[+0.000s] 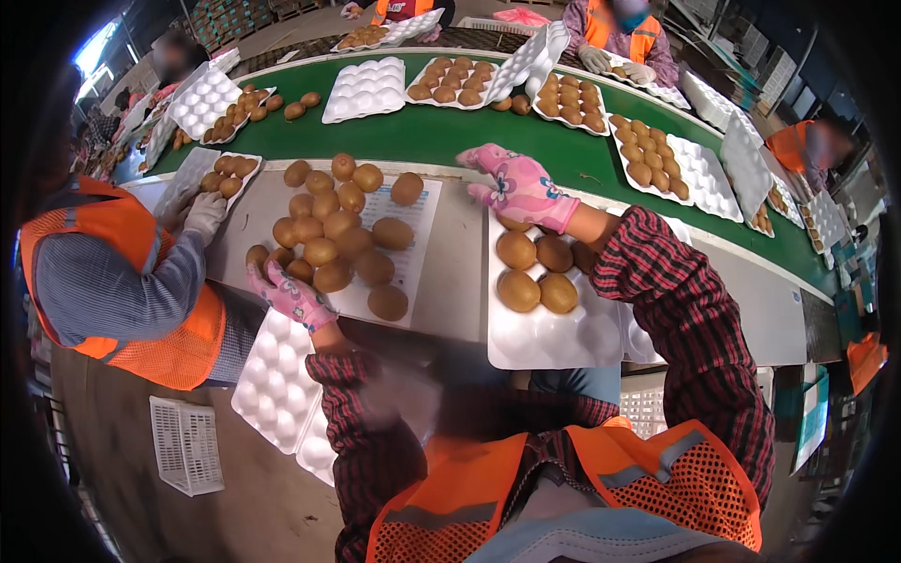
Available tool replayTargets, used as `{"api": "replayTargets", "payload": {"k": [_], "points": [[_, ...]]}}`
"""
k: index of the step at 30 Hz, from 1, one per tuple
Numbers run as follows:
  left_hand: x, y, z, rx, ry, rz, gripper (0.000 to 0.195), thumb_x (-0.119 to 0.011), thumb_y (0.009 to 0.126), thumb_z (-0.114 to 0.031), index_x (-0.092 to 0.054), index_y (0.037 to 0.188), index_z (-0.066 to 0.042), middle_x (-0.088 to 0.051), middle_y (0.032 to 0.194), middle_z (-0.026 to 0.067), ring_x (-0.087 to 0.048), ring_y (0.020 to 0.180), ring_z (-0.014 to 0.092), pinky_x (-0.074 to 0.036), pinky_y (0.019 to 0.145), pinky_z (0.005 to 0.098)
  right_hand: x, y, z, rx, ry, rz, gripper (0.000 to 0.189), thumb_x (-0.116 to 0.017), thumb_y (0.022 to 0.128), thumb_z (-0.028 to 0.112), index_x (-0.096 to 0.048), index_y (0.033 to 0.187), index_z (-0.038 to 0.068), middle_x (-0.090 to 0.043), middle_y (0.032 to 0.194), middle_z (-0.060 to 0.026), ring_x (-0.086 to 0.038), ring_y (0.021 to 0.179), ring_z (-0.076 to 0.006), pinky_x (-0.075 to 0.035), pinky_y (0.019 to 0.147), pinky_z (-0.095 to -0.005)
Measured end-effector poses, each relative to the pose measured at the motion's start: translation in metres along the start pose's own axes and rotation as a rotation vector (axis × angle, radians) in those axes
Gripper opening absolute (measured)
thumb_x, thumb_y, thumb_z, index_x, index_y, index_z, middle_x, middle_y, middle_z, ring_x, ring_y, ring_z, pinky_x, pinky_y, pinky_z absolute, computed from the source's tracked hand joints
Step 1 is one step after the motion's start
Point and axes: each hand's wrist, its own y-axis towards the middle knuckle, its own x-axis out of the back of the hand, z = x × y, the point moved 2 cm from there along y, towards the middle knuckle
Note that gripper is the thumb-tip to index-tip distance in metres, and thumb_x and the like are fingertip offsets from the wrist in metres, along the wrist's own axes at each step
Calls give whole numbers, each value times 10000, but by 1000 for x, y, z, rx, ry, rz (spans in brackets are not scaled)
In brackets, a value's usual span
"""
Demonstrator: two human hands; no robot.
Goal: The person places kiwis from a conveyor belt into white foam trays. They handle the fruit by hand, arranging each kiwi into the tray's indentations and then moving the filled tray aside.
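Both my hands wear pink flowered gloves. My left hand (292, 295) is at the near left edge of a pile of loose kiwifruit (320, 252), its fingers against fruit there; whether it grips one I cannot tell. The pile lies partly on a printed sheet of paper (424, 232) on the grey ledge. My right hand (524, 186) is over the far end of a white molded tray (556, 341), fingers apart, palm side hidden. Several kiwifruit (519, 291) sit in that tray's far cups, partly covered by my wrist and sleeve. The nearer cups in view hold no fruit.
Beyond the ledge (457, 281) runs a green conveyor belt (422, 137) with white trays, some filled with kiwifruit. A co-worker in an orange vest (141, 281) is close on the left. Empty trays (278, 380) hang below the ledge near my left arm. A white crate (186, 447) stands on the floor.
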Motion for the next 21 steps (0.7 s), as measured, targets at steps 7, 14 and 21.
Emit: {"api": "replayTargets", "payload": {"k": [7,14,21], "points": [[-6,14,8,14,66,5,473,-498,1036,-194,-459,1405,100,-445,1485,252,-436,1373,345,-312,1167,414,-103,99,-14,137,-105,219,516,-698,812,106,-552,1306,91,-598,1267,-135,-616,1109,-375,-504,938,-442],[3,39,35,-36,66,8,476,-513,1028,-185,-453,1405,100,-478,1439,249,-445,1361,348,-324,1164,424,-74,99,25,-127,149,317,581,-836,757,341,-608,1219,73,-635,1096,-123,-632,1020,-280,-508,874,-376],[11,63,52,-145,80,46,407,-500,1013,-252,-569,1203,101,-585,1241,241,-550,1125,343,-415,1023,435,33,-7,34,-320,615,159,534,-848,813,304,-616,1232,68,-630,1143,-77,-608,1063,-211,-499,911,-359]]}}
